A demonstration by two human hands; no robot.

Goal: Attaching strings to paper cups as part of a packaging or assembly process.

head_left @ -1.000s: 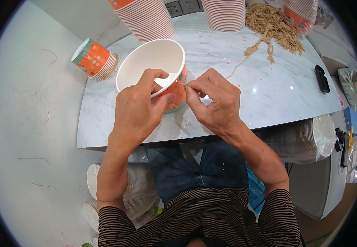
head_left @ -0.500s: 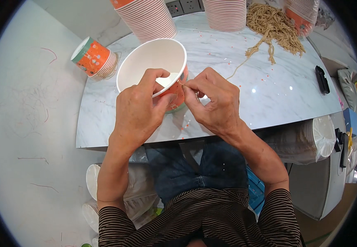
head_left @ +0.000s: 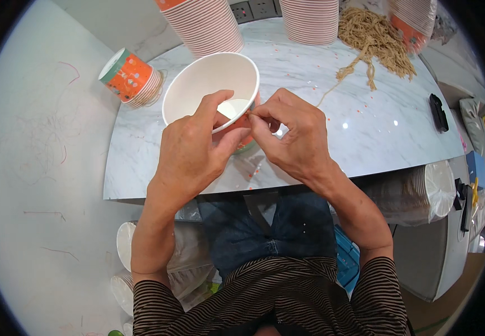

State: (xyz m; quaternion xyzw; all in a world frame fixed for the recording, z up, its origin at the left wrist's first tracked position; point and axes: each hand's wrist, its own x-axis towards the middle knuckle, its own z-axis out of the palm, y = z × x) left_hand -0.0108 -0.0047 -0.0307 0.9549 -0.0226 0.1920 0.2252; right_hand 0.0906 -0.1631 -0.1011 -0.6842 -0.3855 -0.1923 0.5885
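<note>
The white-lined orange paper bowl (head_left: pixel 211 89) stands tilted on the grey marble table (head_left: pixel 365 140), its near rim gripped by the left hand (head_left: pixel 195 151), thumb inside. Since a second ago it has hardly moved. The right hand (head_left: pixel 295 137), touching the rim from the right, pinches a thin beige paper string (head_left: pixel 332 92), which now runs tighter toward the tangled string bundle (head_left: pixel 374 39) beyond. Further left of the left hand lies a stack of orange cups (head_left: pixel 130 75).

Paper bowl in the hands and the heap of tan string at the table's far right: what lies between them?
In the head view, bare marble table with small orange flecks, crossed by one thin strand running from the string heap toward the paper bowl.
</note>
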